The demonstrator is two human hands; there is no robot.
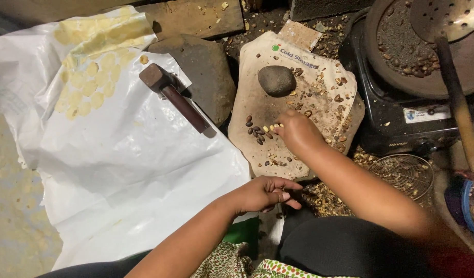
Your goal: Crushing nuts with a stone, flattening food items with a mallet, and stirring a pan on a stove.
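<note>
My right hand (297, 131) reaches onto a worn plastic sheet (267, 103) laid over a flat stone, its fingertips touching a small cluster of dark and pale nuts (260, 131). Whether it pinches any nut is hidden. My left hand (265, 193) rests lower, near the sheet's front edge, fingers curled loosely, nothing visible in it. A round dark stone (276, 80) sits at the top of the sheet. Shell bits (329, 98) litter the sheet's right side.
A wooden mallet (174, 96) lies on a big white plastic sheet (134, 170) with flattened pale discs (90, 87). A stove (401, 121) at right carries a pan of dark sand and nuts (406, 46) with a slotted ladle (448, 20). A wire sieve (404, 172) stands below.
</note>
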